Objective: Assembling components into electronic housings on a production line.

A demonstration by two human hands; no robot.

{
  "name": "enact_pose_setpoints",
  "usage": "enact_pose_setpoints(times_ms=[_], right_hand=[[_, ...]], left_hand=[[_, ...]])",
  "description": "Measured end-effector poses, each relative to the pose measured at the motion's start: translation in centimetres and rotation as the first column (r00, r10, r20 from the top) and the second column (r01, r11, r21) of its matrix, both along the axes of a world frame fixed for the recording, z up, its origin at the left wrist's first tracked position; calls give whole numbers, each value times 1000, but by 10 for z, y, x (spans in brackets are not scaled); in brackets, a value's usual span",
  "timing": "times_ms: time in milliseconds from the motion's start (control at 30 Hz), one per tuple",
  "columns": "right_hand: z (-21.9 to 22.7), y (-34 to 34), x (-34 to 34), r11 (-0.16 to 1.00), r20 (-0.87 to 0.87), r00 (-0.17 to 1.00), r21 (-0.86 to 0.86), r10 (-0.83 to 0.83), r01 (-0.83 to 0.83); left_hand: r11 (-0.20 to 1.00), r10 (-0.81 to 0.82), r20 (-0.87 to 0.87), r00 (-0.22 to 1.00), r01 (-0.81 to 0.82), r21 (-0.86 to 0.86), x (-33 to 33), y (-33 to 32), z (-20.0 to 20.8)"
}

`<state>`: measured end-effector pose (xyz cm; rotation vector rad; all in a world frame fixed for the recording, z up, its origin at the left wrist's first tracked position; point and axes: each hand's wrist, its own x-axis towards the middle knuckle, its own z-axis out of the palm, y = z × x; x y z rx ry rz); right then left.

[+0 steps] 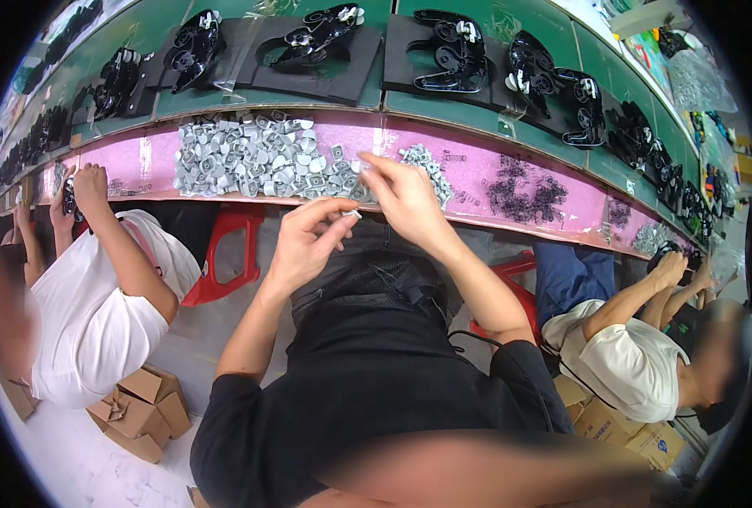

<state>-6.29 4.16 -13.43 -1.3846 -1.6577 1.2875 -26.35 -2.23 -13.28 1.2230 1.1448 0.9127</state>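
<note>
My left hand (310,240) is closed in a pinch just off the front edge of the pink-lined shelf. Between its thumb and forefinger is a small pale grey plastic part (352,214). Over the shelf, my right hand (405,196) has thumb and forefinger bent towards each other at the right end of a heap of grey plastic caps (249,157). Whatever its fingertips hold is too small to make out. Partly behind this hand lies a pile of smaller pale grey parts (426,165).
Black springs (524,190) lie on the pink shelf (473,190) to the right. Glossy black housings (448,55) on dark foam blocks line the green bench (240,21) above. Co-workers in white shirts sit on both sides. A red stool (228,254) and cardboard boxes (143,415) stand below.
</note>
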Motion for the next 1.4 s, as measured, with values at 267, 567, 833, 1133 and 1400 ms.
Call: enact_pose_setpoints(times_ms=[267,567,833,1133,1400], right_hand=[[-60,77,-40,848,502,851,374,155,-375],[-18,59,-34,931,198,973,320,117,-177],[19,35,-4,928,-762,586,-370,-276,-42],[33,23,2,928,-800,542,-361,-256,-95],[35,27,10,871,-883,412,-372,-226,-320]], left_hand=[[990,94,-33,995,-90,108,-18,3,16],[985,130,17,991,-131,117,-26,9,17],[959,-24,-32,999,32,283,-2,47,54],[894,-21,-185,983,102,436,4,64,52],[746,161,-225,961,31,665,1,63,56]])
